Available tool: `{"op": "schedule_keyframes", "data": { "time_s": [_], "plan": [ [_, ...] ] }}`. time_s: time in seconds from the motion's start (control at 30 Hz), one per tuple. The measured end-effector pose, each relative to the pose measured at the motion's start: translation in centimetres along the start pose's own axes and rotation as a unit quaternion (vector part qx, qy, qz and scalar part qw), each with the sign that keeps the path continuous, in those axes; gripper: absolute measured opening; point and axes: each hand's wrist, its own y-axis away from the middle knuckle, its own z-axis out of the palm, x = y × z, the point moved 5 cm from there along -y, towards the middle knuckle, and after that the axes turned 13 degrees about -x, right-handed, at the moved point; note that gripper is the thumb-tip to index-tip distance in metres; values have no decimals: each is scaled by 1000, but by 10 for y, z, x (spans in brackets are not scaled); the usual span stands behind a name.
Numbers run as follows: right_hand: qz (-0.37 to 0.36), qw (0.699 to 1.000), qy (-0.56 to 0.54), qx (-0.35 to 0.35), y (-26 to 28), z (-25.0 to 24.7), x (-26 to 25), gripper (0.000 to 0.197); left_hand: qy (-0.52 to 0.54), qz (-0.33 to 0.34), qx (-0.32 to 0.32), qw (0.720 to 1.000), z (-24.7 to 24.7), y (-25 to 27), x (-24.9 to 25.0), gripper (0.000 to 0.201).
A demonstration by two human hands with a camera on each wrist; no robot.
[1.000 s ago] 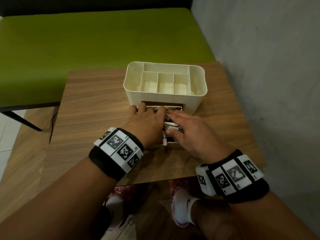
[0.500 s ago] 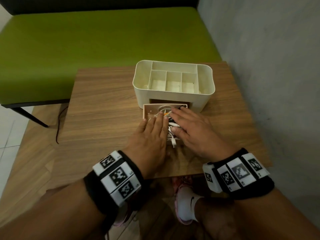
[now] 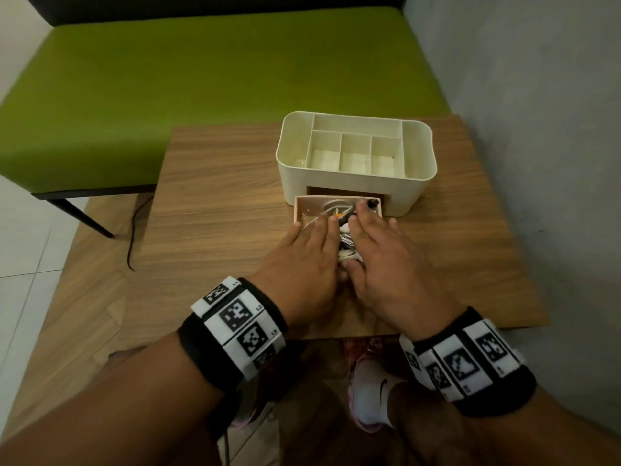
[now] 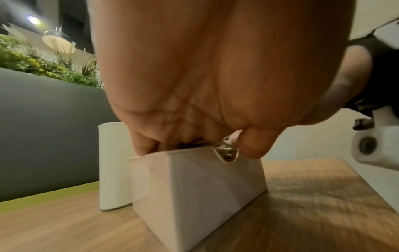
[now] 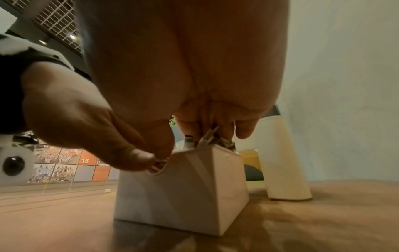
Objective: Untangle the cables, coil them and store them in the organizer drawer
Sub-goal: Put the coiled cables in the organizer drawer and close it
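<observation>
Wooden table (image 3: 218,210), green bench (image 3: 201,79) beyond at 12 o'clock. Left hand (image 3: 302,264) and right hand (image 3: 379,264) flat, fingers straight, pressing cables (image 3: 339,213) down into drawer (image 3: 299,210). Drawer pulled out of organizer (image 3: 356,183). Storing nearly done; closing left.

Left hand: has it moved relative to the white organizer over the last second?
Yes. The left hand has drawn back toward the person: its fingertips, earlier up against the organizer's front wall, now lie over the pulled-out drawer.
</observation>
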Motion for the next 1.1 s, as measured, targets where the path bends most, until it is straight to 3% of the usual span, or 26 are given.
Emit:
{"op": "schedule_keyframes", "data": {
  "time_s": [0.13, 0.23, 0.33, 0.4, 0.5, 0.63, 0.77, 0.9, 0.97, 1.1],
  "plan": [
    [-4, 999, 0, -33, -6, 3, -1, 66, -4, 25, 60, 998, 0, 7, -1, 64],
    [-25, 998, -7, -53, -6, 3, 1, 68, -24, 24, 50, 998, 7, 1, -3, 75],
    [-67, 988, -124, -56, -5, -4, 12, 64, -7, 18, 50, 999, 4, -3, -7, 76],
    [-81, 979, -189, 15, -3, -13, 21, 54, 5, 9, 50, 999, -1, -4, -8, 67],
    [-89, 965, -203, 141, -3, -18, 24, 33, 10, -19, 42, 999, -6, -6, -1, 63],
    [-101, 970, -117, 188, -10, -8, 8, 34, 13, -58, 50, 997, -7, -6, 1, 61],
    [-97, 977, -79, 173, -13, -1, 4, 39, 50, -22, 86, 995, -6, -2, 2, 58],
    [-106, 973, -171, 117, -14, -5, 11, 35, 42, -13, 82, 996, -8, -4, -1, 56],
    [-75, 955, -273, 86, -9, -14, 21, 32, 30, -20, 76, 996, -9, -6, -3, 55],
    [47, 881, -416, 219, 7, -31, 46, 17, 52, -17, 66, 996, -9, -8, -4, 56]
  ]
}}
